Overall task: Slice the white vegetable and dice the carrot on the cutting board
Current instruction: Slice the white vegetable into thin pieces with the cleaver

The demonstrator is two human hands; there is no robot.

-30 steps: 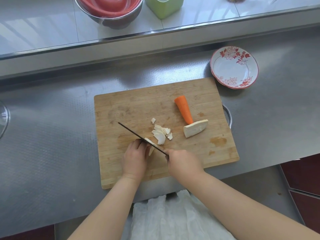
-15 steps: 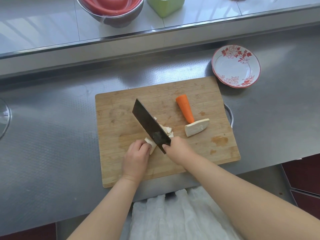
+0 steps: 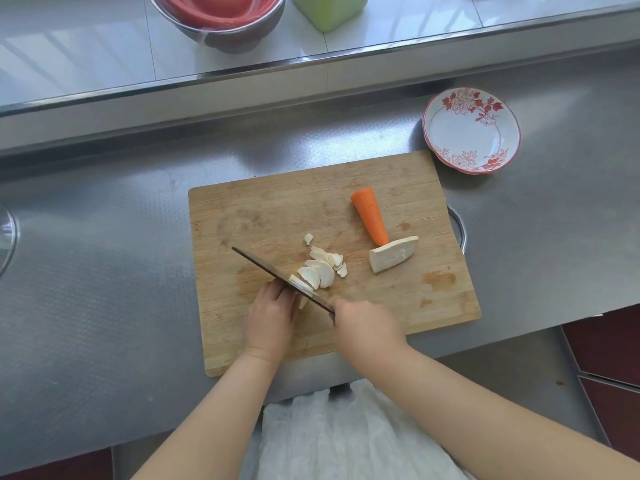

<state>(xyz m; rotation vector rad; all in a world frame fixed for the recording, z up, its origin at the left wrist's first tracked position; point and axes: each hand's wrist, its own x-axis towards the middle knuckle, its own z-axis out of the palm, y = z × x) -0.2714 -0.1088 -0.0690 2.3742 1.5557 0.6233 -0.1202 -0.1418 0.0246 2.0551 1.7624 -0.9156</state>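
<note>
Stainless-steel counter (image 3: 104,306) bearing a wooden cutting board (image 3: 433,299). Right hand (image 3: 367,327) curled around the handle of a cleaver (image 3: 263,268), blade edge-down on the white vegetable piece (image 3: 300,285) that the left hand (image 3: 272,315) pins with bent fingers. Cut slices (image 3: 323,266) lie at the blade's 2 o'clock. Whole carrot (image 3: 370,216) and a larger white vegetable chunk (image 3: 393,253), touching, sit at the board's 3 o'clock. Floral dish (image 3: 471,129) at 1 o'clock, off the board.
</note>
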